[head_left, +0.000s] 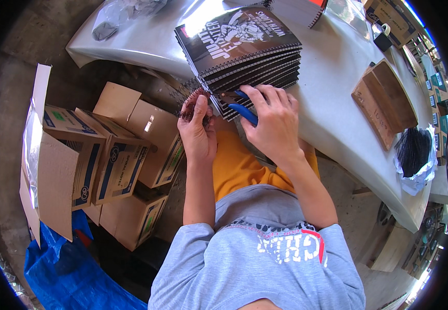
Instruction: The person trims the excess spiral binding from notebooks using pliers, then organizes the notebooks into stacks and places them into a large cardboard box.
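A stack of spiral-bound notebooks (pixel 237 41) with dark printed covers lies at the table's near edge, coil edges toward me. My right hand (pixel 274 121) is closed around blue-handled pliers (pixel 243 113), whose jaws reach the stack's near left corner. At that same corner, my left hand (pixel 199 128) is closed on dark spiral binding coils (pixel 188 98) that stick out past the notebooks. The thumb lies over them, and how many it holds is hidden. Exactly what the plier jaws touch cannot be made out.
Cardboard boxes (pixel 126 160) are piled at my left, above a blue tarp (pixel 74 268). On the white-covered table (pixel 332 93) are a wooden block (pixel 387 101), a bag of black coils (pixel 412 152) and a roll of tape (pixel 384 30). More notebooks (pixel 299 9) lie at the back.
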A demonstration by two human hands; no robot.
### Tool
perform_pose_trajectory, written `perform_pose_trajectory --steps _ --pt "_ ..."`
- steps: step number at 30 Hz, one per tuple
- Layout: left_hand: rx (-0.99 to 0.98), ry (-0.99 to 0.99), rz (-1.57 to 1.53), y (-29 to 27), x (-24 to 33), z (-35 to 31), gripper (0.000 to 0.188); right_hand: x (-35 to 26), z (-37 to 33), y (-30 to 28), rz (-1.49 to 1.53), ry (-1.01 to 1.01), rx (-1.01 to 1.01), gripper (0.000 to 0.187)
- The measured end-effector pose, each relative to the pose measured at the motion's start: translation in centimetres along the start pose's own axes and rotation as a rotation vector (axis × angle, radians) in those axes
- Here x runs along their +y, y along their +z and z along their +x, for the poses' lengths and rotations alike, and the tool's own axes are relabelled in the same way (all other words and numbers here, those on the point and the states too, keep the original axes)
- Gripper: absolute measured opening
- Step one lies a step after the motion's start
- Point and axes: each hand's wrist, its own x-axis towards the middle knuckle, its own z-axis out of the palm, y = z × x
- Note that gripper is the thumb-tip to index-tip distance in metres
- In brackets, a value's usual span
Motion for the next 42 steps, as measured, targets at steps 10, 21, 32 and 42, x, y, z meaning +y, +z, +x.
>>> perform_pose_trajectory --steps 10,21,32,42 --pt "0.073 0.153 0.144 1.0 -0.5 0.1 0.02 0.3 -0.1 0.9 0.048 0.012 -0.066 0.038" --pt "0.127 0.24 0.255 0.3 -0.6 -0.2 0.027 0.3 -0.1 -0.5 0.076 0.062 -0.06 0.044" --pt "0.056 0.227 0.125 0.2 0.6 0.0 0.024 -1.0 0.9 -0.4 0.048 0.045 -0.031 0.052" --pt "0.037 0.221 0.135 0.1 0.6 0.2 0.019 -1.2 1.3 -0.3 -0.02 0.017 0.035 0.046"
